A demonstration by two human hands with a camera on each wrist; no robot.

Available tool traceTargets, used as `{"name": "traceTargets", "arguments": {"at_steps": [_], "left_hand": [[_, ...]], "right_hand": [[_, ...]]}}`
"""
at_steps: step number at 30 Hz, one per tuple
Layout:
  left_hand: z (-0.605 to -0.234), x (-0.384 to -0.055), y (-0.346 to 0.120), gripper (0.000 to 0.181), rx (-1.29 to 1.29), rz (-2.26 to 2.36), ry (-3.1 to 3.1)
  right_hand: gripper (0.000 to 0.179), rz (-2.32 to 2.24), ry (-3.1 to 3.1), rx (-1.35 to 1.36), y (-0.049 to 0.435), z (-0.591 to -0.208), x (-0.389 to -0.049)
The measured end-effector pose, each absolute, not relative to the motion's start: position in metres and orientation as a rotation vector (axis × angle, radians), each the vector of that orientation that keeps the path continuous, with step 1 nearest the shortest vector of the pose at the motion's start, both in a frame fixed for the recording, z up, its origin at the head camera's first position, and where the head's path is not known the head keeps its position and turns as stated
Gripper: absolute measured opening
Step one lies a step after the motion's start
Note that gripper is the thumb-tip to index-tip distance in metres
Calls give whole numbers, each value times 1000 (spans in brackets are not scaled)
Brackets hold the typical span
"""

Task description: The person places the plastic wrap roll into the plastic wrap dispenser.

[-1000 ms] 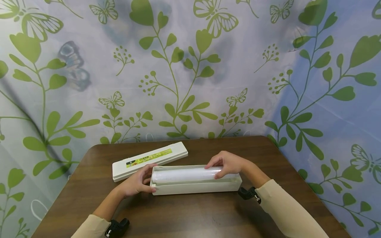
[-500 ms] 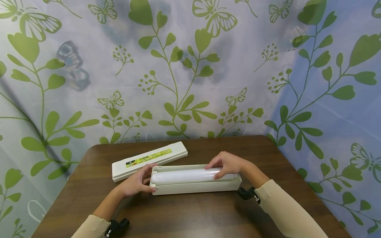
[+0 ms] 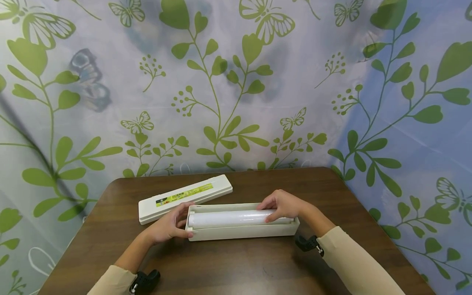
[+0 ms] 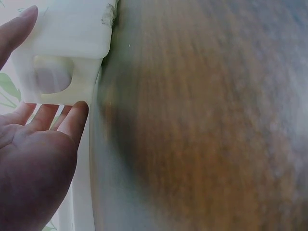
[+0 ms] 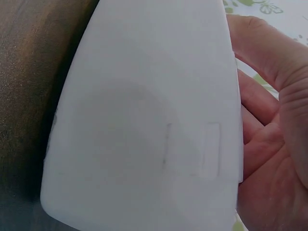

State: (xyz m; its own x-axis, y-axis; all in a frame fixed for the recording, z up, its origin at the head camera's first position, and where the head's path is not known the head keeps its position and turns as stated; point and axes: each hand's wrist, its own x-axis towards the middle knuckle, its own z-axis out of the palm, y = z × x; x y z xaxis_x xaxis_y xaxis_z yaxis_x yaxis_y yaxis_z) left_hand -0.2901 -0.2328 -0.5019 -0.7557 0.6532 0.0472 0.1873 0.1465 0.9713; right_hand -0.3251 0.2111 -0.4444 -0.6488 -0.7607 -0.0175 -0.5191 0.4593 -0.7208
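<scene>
The white roll [image 3: 232, 219] lies lengthwise inside the lidless box [image 3: 243, 232], mid-counter [image 3: 221, 262], its long axis running almost parallel to the counter's far edge. The right hand [image 3: 285, 203] is the one at the roll: most of its length stretches leftward from those fingers, which bend part-way closed with the thumb about it, toward its right end (the tips on the far side are partly hidden, so how firmly they press cannot be told). The left hand [image 3: 167, 225] grips the box's left end, thumb on the front wall, the other fingers behind, spread across its width.

Just beyond the box, toward the counter's far left corner, rests the lid [image 3: 195, 197], its right end angled nearer the far edge.

Counted: one roll, one box, one lid bearing one yellow-green label [image 3: 184, 194], two hands.
</scene>
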Motion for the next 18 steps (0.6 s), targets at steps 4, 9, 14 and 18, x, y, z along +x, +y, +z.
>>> {"name": "traceTargets", "arguments": {"at_steps": [4, 9, 14, 18], "left_hand": [[-503, -291, -233, 94, 821, 1640, 2046], [-502, -290, -233, 95, 815, 1633, 2050], [-499, -289, -233, 94, 800, 1623, 2052], [-499, -288, -233, 93, 808, 1626, 2049]], "right_hand": [[37, -1014, 2364, -1070, 211, -446, -325], [37, -1020, 2360, -1071, 211, -447, -325], [37, -1016, 2363, -1084, 213, -449, -325], [38, -998, 2380, -1090, 214, -451, -325]]}}
